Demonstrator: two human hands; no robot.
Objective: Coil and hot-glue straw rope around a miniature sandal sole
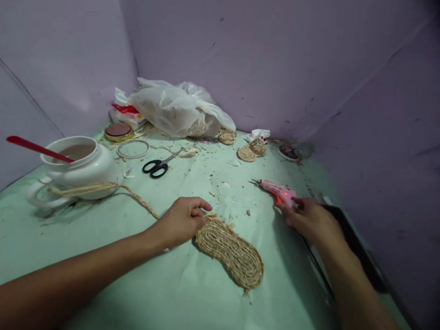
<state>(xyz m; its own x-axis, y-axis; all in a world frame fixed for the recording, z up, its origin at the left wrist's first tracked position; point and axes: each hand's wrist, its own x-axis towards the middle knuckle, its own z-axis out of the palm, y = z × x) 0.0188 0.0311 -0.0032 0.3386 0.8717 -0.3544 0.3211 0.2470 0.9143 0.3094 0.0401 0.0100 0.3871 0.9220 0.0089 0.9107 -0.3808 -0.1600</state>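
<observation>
A sole-shaped piece of coiled straw braid [231,252] lies flat on the table in front of me. My left hand [184,219] is closed at its upper left end, pinching the straw braid [142,201] where it meets the coil. From there the braid runs left, its loose strands reaching the white pot. To the right, my right hand [312,219] grips the handle of a pink hot glue gun [277,190]. The gun's metal nozzle points left, away from the sole, and a small red light glows on its body. My right fingers partly hide the handle.
A white pot [86,172] with a red stick [36,147] stands at left. Black-handled scissors [158,167], a ring [133,149] and a round lid [118,131] lie behind. A plastic bag [178,110], small woven soles [249,150] and a dish [289,152] sit near the wall.
</observation>
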